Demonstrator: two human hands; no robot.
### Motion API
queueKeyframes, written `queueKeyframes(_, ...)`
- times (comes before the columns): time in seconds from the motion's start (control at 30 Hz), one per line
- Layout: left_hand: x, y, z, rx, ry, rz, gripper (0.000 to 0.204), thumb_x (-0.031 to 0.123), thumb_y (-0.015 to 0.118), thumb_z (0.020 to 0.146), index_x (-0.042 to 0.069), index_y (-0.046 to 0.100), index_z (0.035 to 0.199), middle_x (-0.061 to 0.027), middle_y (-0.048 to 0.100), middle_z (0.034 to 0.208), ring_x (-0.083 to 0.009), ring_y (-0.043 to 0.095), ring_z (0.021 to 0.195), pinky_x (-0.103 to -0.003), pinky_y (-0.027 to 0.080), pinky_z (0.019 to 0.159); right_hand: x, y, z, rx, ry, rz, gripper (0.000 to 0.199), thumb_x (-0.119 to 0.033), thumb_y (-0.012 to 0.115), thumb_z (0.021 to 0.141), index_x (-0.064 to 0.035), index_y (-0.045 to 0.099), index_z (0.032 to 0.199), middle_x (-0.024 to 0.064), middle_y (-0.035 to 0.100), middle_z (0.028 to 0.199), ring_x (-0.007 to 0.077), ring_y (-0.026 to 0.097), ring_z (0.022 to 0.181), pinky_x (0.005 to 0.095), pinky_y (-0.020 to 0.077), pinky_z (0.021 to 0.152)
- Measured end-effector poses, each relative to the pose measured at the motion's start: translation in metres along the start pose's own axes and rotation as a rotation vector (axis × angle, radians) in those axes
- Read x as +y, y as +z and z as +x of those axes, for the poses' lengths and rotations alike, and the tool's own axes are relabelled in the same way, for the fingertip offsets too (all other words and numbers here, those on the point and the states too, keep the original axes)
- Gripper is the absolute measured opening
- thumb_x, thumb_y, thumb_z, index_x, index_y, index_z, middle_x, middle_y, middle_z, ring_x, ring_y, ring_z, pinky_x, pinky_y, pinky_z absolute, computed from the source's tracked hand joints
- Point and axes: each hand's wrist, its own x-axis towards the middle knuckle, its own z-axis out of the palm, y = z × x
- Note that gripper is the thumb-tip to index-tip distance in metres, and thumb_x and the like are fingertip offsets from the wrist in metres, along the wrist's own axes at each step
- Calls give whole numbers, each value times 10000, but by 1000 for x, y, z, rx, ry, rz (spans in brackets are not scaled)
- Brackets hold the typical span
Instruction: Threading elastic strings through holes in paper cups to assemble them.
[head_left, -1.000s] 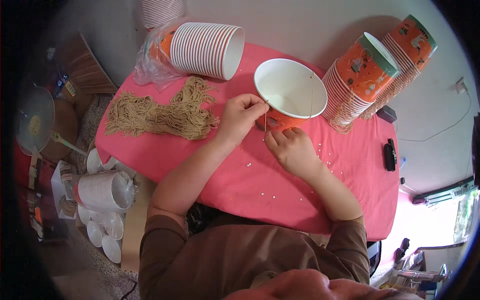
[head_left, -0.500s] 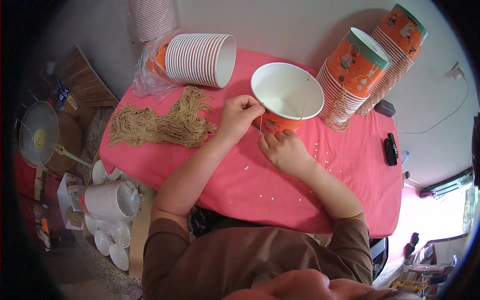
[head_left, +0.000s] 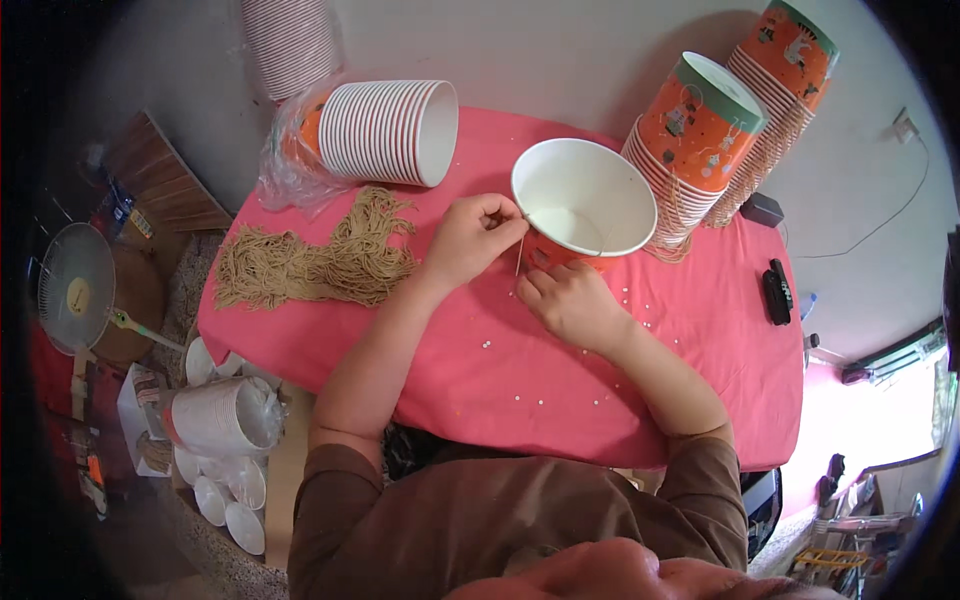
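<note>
An orange paper bucket (head_left: 560, 215) with a white inside stands upright on the pink cloth, its mouth up. At its near left rim my left hand (head_left: 474, 240) is closed in a pinch on a thin tan string (head_left: 519, 256). The string hangs down outside the wall toward my right hand (head_left: 575, 306), which is closed with curled fingers just below the rim. Its fingertips meet the string's lower part, though the exact hold is partly hidden. Another thin strand crosses the bucket's right side.
A heap of tan strings (head_left: 320, 262) lies at left on the pink tablecloth (head_left: 470, 375). Behind it, nested buckets (head_left: 375, 132) lie in clear plastic. Upturned bucket stacks (head_left: 697, 125) with strings stand at right. Small white beads (head_left: 541, 402), a black object (head_left: 777, 292) and a black box (head_left: 762, 209) are around.
The whole view has shifted slightly. Both hands keep nearly the same pose at the bucket's rim, and the string between them hangs a little shorter and more slanted.
</note>
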Motion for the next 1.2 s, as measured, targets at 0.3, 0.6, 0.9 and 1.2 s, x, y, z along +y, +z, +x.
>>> queueKeyframes(0.3,-4,-12,1,-84,489,507,330,-64,556,800,60,539,1106,-164,447,1350,-308,559,1097,-364,486,889,5,-23,-5,-25,9,-25,196,-155,575,755,-61,573,926,37,555,746,191,603,660,332,478,584)
queueKeyframes(0.6,-22,-35,-1,-135,219,-131,160,0,615,879,18,505,993,-42,546,947,-124,586,833,-269,493,751,56,-73,-52,89,433,-59,381,-246,798,669,-56,614,942,84,614,921,284,624,792,376,501,657)
queueKeyframes(0.9,-34,-17,-1,-109,-75,-406,253,93,600,933,29,528,1167,-12,582,975,-80,570,801,-231,488,675,42,-111,-42,233,158,141,391,-101,708,714,-58,617,1092,74,595,885,261,628,755,366,520,615)
queueKeyframes(1.2,-33,-16,-4,-138,-108,-258,167,85,595,933,5,589,1078,-2,603,881,-66,572,750,-221,486,666,206,-246,-58,695,768,136,296,-187,556,953,-65,623,1214,68,676,934,91,611,856,231,498,752)
